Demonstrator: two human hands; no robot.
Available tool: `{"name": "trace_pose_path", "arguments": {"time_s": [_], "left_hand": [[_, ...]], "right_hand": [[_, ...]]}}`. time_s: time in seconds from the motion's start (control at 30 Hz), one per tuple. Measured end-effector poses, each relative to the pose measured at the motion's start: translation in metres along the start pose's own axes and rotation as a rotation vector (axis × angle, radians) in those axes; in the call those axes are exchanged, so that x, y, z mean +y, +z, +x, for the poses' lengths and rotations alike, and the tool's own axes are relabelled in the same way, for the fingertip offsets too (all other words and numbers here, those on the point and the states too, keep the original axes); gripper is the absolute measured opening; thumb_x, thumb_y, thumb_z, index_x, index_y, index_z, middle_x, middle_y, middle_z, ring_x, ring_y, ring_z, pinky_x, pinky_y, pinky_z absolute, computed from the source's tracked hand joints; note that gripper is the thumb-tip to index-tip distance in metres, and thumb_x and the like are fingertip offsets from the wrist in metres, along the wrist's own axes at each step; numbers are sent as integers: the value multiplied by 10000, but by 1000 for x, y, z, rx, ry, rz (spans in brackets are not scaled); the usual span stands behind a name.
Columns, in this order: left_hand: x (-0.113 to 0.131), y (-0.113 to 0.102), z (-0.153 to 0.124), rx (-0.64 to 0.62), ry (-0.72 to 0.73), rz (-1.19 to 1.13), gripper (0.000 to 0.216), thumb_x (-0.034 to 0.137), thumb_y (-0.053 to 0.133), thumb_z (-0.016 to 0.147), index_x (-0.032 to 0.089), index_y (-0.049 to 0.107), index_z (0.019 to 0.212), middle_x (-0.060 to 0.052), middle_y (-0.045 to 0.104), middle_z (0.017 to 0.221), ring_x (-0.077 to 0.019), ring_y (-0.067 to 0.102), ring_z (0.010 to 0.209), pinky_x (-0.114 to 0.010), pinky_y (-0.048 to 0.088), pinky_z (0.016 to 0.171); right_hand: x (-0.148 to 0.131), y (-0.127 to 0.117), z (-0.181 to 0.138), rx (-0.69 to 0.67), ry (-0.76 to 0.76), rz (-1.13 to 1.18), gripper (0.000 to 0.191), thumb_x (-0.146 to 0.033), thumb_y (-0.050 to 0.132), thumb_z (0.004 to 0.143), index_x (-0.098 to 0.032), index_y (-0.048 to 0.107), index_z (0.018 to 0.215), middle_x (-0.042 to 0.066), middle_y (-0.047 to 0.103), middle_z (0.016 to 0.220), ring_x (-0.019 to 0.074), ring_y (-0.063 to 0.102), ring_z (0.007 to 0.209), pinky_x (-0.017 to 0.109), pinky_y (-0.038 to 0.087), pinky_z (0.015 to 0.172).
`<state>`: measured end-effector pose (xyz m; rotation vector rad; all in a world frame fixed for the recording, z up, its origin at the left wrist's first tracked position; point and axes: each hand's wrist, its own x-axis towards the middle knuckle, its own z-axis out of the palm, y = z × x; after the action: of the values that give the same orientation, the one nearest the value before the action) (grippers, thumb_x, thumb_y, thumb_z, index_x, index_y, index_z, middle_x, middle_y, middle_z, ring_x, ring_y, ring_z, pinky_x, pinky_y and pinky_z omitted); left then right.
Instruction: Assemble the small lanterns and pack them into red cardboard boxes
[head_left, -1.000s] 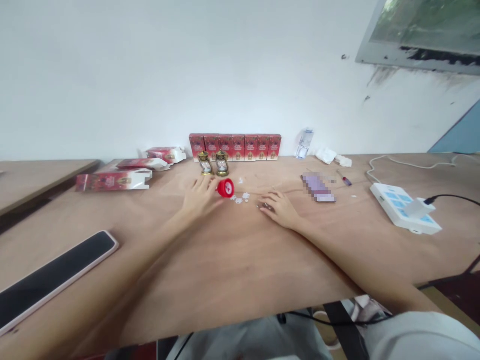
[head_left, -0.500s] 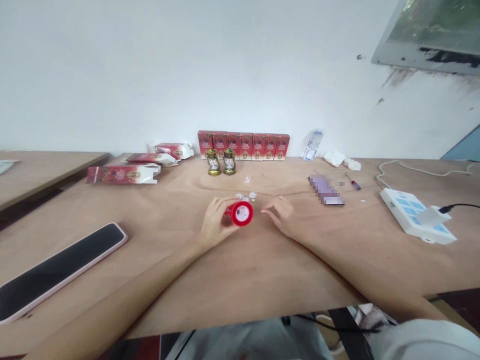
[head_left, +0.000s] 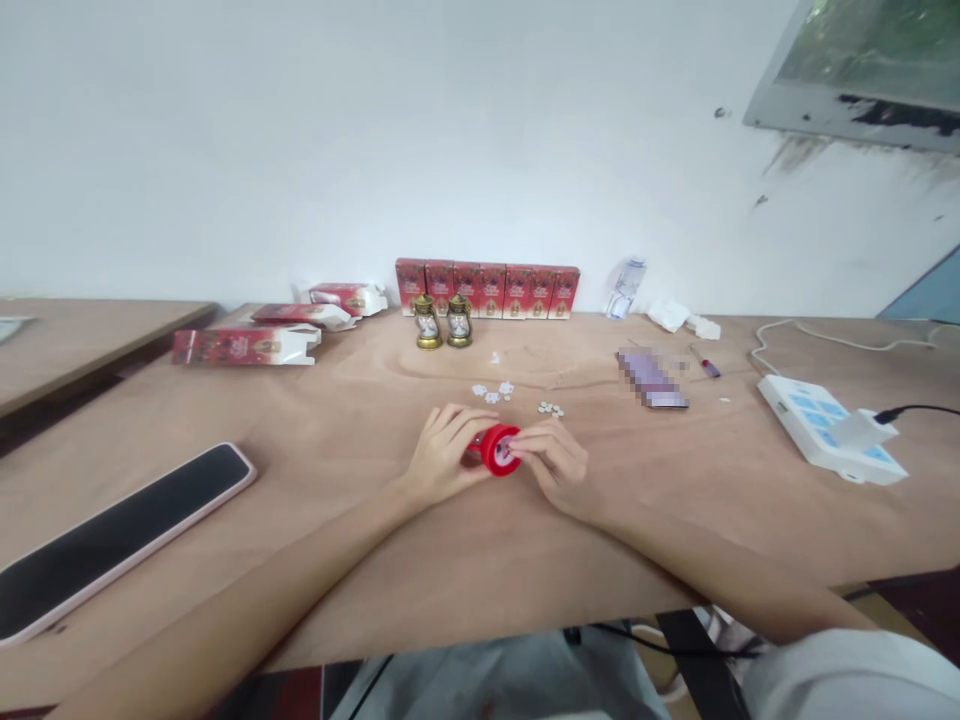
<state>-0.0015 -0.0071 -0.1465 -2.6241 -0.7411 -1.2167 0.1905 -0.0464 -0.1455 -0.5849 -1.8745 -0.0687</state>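
Note:
My left hand (head_left: pixel 442 458) is wrapped round a small red lantern (head_left: pixel 491 436), tipped so that its round base faces me. The base has a red rim and a pale middle. My right hand (head_left: pixel 555 462) has its fingertips pinched together against that base; whatever they hold, if anything, is hidden. Just beyond my hands lie several small round button cells (head_left: pixel 551 409) and several small white pieces (head_left: pixel 491 393). Two bronze-coloured mini lanterns (head_left: pixel 427 325) stand upright farther back.
A row of red boxes (head_left: pixel 491 290) stands against the wall. Opened red boxes (head_left: pixel 240 347) lie at the left, above a phone (head_left: pixel 127 540). At the right are another phone (head_left: pixel 651 378), a screwdriver (head_left: pixel 707 366), crumpled tissue (head_left: pixel 667 315) and a white power strip (head_left: pixel 810 410).
My right hand has come to the lantern's base, uncovering the button cells. My left hand has brought the lantern slightly right and nearer to me.

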Motion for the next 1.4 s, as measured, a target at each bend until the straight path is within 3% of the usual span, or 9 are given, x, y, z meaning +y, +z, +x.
{"name": "trace_pose_path", "arguments": {"time_s": [0.23,0.5,0.87,1.17,1.4], "left_hand": [[6,-3,2,0,35,-1,376,406,648,779,166,533,1045,-82,677,1032,-198,560,876,-320,379,705],[3,0,-2,-17,-50,11,384,412,648,776,183,520,1056,-76,665,1039,-201,560,906,-327,384,727],[3,-1,0,-19,1,52,385,411,650,776,172,523,1051,-72,670,1044,-200,555,901,-330,371,735],[3,-1,-1,-42,-1,70,359,410,631,788,188,533,1052,-72,675,1051,-203,569,894,-340,359,739],[3,-2,-1,-38,-10,80,345,407,619,797,189,538,1052,-73,679,1050,-207,573,893,-345,358,738]], "right_hand": [[1,0,-4,25,44,-123,87,-130,606,823,-185,617,889,72,592,875,154,592,812,328,527,719],[5,3,-5,82,10,6,241,-47,550,823,-206,514,1001,69,663,903,169,604,855,363,511,746],[4,1,-1,36,-16,-28,176,-61,608,799,-203,607,903,30,673,728,155,575,725,306,516,637],[8,-1,-3,18,-38,-32,160,-56,588,807,-203,647,824,34,642,745,136,554,695,284,488,609],[6,0,0,13,-25,-31,163,-67,606,793,-194,646,886,53,652,770,146,575,716,297,503,630]]}}
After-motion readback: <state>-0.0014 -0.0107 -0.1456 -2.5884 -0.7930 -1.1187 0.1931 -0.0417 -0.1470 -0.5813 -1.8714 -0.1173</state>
